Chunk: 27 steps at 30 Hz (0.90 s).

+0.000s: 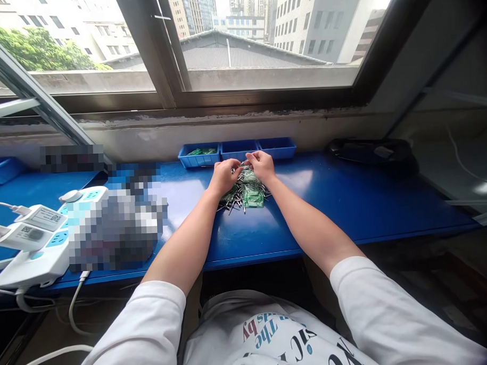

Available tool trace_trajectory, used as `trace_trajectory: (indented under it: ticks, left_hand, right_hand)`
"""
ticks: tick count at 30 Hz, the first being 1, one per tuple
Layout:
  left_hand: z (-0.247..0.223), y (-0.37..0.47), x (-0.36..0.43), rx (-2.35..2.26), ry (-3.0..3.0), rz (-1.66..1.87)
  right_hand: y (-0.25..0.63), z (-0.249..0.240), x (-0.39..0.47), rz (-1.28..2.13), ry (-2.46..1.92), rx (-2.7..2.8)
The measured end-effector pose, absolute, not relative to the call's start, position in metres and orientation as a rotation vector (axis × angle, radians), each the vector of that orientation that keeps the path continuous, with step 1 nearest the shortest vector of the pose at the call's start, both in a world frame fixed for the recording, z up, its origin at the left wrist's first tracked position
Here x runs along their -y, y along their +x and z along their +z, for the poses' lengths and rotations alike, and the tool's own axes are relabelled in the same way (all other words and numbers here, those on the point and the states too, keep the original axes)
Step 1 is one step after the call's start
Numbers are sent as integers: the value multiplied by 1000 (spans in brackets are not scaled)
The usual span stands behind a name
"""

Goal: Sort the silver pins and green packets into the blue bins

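Observation:
Both hands meet above a pile of thin dark metal pieces (236,196) and green packets (253,196) on the blue table. My left hand (225,175) is closed, its fingertips pinched at a small metallic piece. My right hand (262,166) is closed too, its thumb and fingertips at the same small piece (244,163), which lies between the hands. What exactly the piece is cannot be made out. Just behind the hands stand three blue bins; the left bin (200,160) holds green packets, while the contents of the middle bin (238,146) and right bin (277,148) are hard to see.
On the left of the blue table (328,211) lies a white power strip (46,264) with plugged-in chargers, beside a blurred-out object. A black item (370,152) rests at the back right. Another blue bin (3,170) sits far left. A window runs behind the table.

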State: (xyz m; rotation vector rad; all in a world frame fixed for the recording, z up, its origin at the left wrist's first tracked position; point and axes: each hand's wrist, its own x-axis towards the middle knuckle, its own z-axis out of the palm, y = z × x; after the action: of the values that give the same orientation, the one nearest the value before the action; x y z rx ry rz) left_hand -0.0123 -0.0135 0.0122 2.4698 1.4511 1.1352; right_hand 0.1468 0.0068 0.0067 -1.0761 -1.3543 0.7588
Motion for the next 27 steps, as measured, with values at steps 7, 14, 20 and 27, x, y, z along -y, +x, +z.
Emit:
trace_trajectory:
  ticks: [7,14,20,27]
  left_hand:
    - [11,-13,10,-1549,2443,1181]
    - [12,-17,8,-1623,2410,1101]
    - [11,-17,9,-1654,2387,1070]
    - [9,-20,7,-1740,2273,1082]
  right_hand:
    - [143,6,-6,898,-987,1342]
    - [146,11,-1,858,-926,1396]
    - [150,11,-2,866,-1015,1399]
    - [165,15,-1,514,-1257,1413]
